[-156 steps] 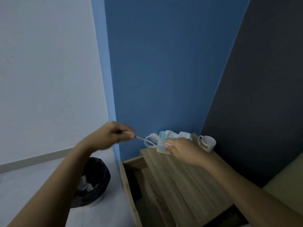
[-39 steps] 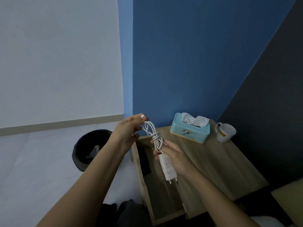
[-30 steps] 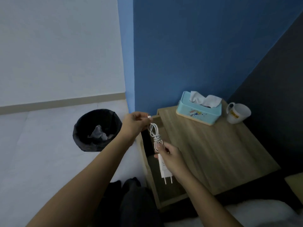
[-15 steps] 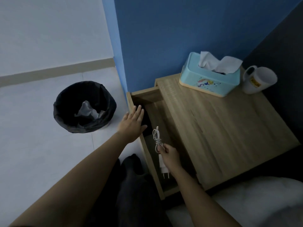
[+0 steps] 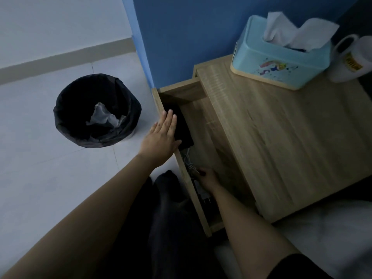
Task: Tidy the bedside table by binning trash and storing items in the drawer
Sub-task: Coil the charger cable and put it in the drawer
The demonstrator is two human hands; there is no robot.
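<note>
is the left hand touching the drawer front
Touching. The head view shows the left hand lying flat, fingers spread, across the top edge of the open drawer, no gap visible between them.

The white mug at the back right of the wooden surface bears a yellow label with dark letters too blurred to read, and the blue tissue box beside it shows only a colourful picture, without legible words.
</note>
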